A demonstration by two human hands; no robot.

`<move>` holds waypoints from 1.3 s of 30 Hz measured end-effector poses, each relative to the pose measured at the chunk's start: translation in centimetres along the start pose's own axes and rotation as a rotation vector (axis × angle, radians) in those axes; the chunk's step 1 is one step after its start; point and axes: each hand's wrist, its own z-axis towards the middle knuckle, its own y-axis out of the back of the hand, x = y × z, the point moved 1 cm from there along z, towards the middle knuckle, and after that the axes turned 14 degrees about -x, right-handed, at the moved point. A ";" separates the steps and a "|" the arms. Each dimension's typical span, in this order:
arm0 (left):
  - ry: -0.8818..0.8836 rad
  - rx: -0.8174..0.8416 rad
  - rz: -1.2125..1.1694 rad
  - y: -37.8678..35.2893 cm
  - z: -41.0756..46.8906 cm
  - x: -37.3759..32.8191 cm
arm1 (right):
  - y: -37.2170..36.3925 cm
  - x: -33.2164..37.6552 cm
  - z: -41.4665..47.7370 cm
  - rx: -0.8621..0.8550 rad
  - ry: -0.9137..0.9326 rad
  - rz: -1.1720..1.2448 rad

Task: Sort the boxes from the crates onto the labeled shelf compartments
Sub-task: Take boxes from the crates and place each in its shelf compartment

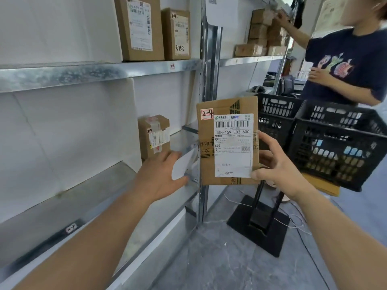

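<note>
My right hand (278, 164) grips a flat cardboard box (206, 162) upright in front of the shelf post, thumb on its white shipping label; a tag at its top left reads 2-4. My left hand (159, 174) reaches over the middle shelf (88, 197), fingers around a white paper label (184, 164) at the shelf's right end. A small cardboard box (154, 136) marked 2-4 stands on that shelf just behind my left hand. Two black crates (335, 143) sit to the right.
Two tall boxes (140, 28), one marked 1-4, stand on the upper shelf (100, 74). Another person in a dark shirt (345, 65) stands at the right, reaching to stacked boxes (261, 32) on the neighbouring rack. A black stand base (257, 225) with white cables lies on the floor.
</note>
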 end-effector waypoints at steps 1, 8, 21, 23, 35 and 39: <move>0.001 -0.003 -0.015 -0.9 1.5 0.5 | -0.2 -0.2 2.0 0.004 0.002 -0.011; 0.025 -0.015 -0.028 -6.7 10.7 4.6 | -2.8 -2.9 14.8 0.087 -0.016 -0.018; 0.227 0.032 0.094 -12.5 16.3 6.5 | -7.4 -10.9 28.4 0.325 -0.006 0.087; 0.297 0.059 0.114 -13.2 16.8 6.1 | -8.0 -11.9 30.5 0.391 0.005 0.099; 0.657 0.109 -0.010 -18.4 23.4 2.6 | -10.0 -17.3 41.1 0.658 -0.019 0.176; 0.865 0.019 -0.201 -20.2 25.0 2.3 | -11.4 -19.1 42.8 0.705 -0.042 0.177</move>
